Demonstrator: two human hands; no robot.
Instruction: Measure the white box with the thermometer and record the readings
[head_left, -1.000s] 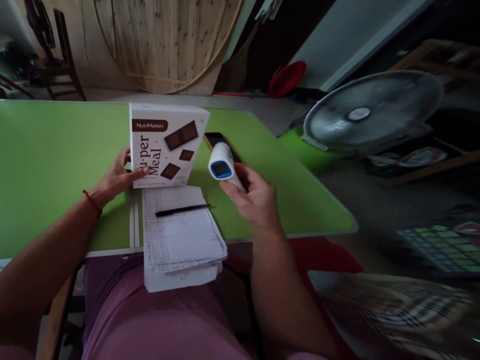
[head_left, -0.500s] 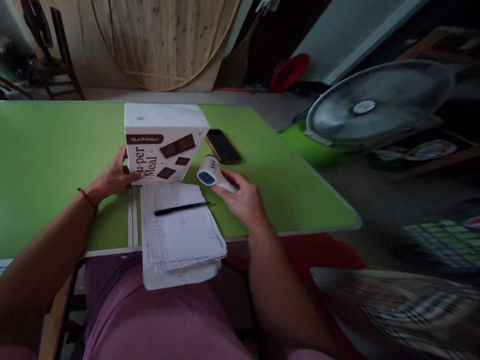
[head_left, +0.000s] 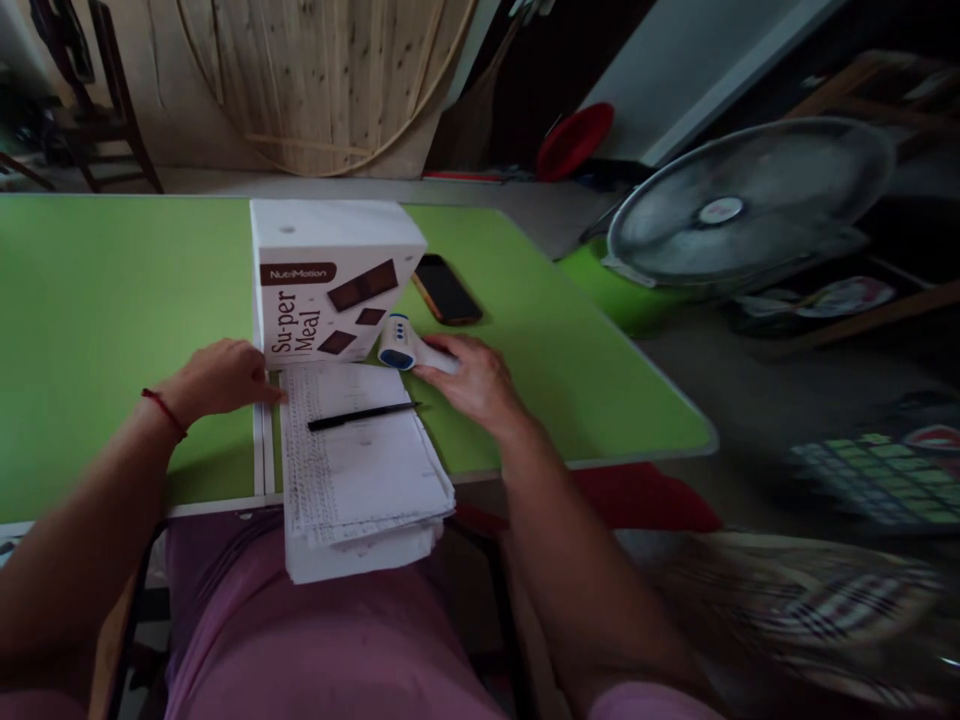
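My right hand (head_left: 477,380) is wrapped round the grip of a white and blue infrared thermometer (head_left: 399,342), just above the green table. The thermometer's head is by the lower right corner of a white NutriMotion box (head_left: 330,300), which stands upright. At that box's lower left corner is my left hand (head_left: 229,378), its fingers bent and its thumb stretched apart toward the paper's edge. I cannot tell whether its fingertips touch the box. A stack of paper sheets (head_left: 360,470) with handwriting hangs partly over the table's front edge, and a black pen (head_left: 364,415) lies on it.
Behind the thermometer, a smartphone (head_left: 446,290) lies on the green table (head_left: 585,370). To the right stands a large fan (head_left: 735,205) beside a lime-green object (head_left: 630,290). Checked cloth (head_left: 840,610) is at the lower right. A wooden chair (head_left: 112,130) stands at the far left.
My left hand has come off the box's front face and moved down toward the paper's edge. The box has turned slightly, showing more of its lettering. The thermometer has shifted left, closer to the box.
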